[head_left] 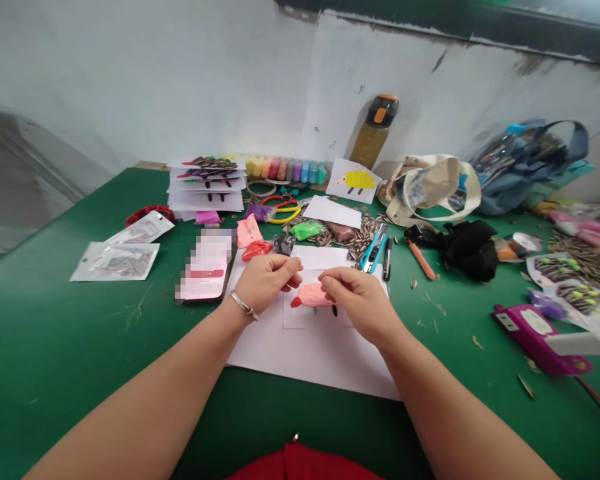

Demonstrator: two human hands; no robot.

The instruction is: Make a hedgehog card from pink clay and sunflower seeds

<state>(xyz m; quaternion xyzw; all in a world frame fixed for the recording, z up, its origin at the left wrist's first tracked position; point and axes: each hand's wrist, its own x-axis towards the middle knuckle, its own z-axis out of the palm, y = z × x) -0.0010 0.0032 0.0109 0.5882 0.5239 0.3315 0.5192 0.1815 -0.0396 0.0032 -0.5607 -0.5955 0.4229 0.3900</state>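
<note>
A flat pink clay shape (311, 295) with a red tip at its left end and dark legs below lies on white paper (300, 353). Over the paper, left of the shape, my left hand (270, 279) has its thumb and fingers pinched together; whatever is between them is too small to make out. My right hand (357, 297) is also closed in a pinch, just over the right end of the pink shape, partly covering it. Anything between its fingertips cannot be made out. Red clay (257, 250) and wrapped black clay (283, 245) sit behind my left hand.
A phone (207, 265) and seed packets (117, 261) lie left. Behind are stacked cards (207, 200), sunflower seeds (370, 233), a cutter (373, 250), a marker (387, 259) and a bottle (376, 131). At right are bags (433, 190) and a purple device (540, 339).
</note>
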